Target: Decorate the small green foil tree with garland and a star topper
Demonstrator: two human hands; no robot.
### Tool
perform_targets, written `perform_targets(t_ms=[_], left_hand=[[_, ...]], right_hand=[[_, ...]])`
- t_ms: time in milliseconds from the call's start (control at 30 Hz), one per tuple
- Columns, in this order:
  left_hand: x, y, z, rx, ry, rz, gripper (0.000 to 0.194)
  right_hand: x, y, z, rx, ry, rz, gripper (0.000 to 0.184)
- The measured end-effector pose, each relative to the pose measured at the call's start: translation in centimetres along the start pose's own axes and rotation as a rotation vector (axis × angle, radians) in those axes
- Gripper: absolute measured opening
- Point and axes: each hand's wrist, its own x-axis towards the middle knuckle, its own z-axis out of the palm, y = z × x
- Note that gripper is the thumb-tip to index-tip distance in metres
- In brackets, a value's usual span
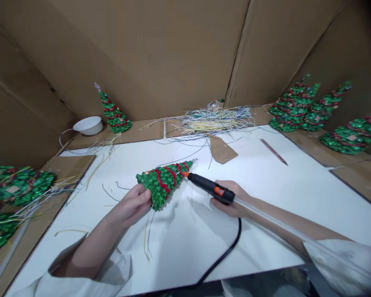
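My left hand pinches the base of the small tree [165, 181], with the [133, 207] thumb in front, just off centre toward 7 o'clock; my right hand [237, 206] is wrapped round the glue gun [205, 185], its orange nozzle [186, 175] aimed at 10 o'clock. I'd best brace the tree and guide the nozzle lightly. Much of my right-hand grip is hidden, and I can't tell whether the nozzle touches.
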Motion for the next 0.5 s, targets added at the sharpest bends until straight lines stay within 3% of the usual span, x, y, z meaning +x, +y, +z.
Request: perform_targets(t_ms=[500], left_hand=[[0.10, 0.08, -0.17, 0.037, -0.055, -0.002, 0.038]], right_hand=[[0.43, -1.05, 0.89, -0.004, -0.027, 0.098, 0.014]])
